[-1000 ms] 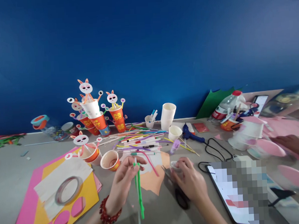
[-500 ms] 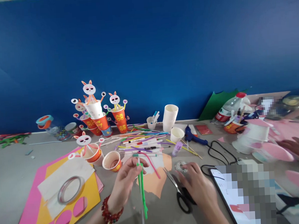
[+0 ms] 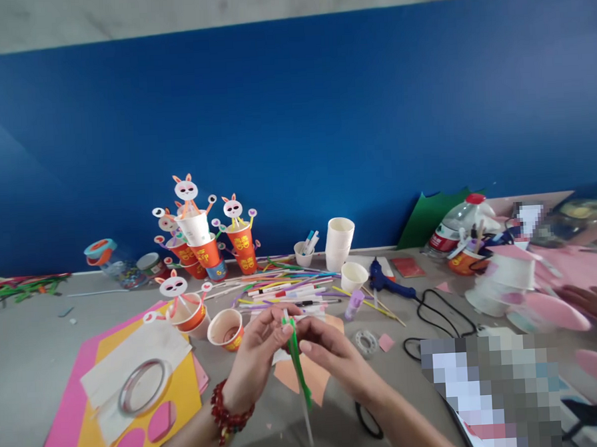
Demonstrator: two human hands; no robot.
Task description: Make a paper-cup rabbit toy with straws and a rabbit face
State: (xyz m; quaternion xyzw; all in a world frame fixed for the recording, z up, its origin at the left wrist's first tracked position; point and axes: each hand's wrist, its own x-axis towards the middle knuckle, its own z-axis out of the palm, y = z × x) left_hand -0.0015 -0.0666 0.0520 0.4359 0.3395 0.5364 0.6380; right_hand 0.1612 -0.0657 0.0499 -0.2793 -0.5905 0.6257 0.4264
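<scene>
My left hand [image 3: 260, 335] pinches the top of a green pipe cleaner [image 3: 296, 364], folded double, together with a thin white stick [image 3: 307, 420] that hangs down alongside it. My right hand [image 3: 341, 358] is curled round the same upper part from the right, its fingertips at the green strand; whether a small piece of tape is in them is hidden. Scissors [image 3: 370, 423] lie under my right forearm, with only a black handle loop showing. Orange paper [image 3: 314, 383] lies beneath the hands, and a small clear tape roll [image 3: 365, 343] is right of them.
Several rabbit-topped paper cups [image 3: 242, 250] stand back left. Pens [image 3: 287, 291] and pipe cleaners lie mid-table. A blue glue gun [image 3: 389, 282] with a black cord [image 3: 445, 306] is to the right, near a tablet [image 3: 456, 409]. Another person's hand [image 3: 593, 308] is at far right.
My right hand has moved left from the tape roll and scissors to the pipe cleaner in my left hand. A small pink paper piece is now uncovered beside the tape roll. The view has tilted up.
</scene>
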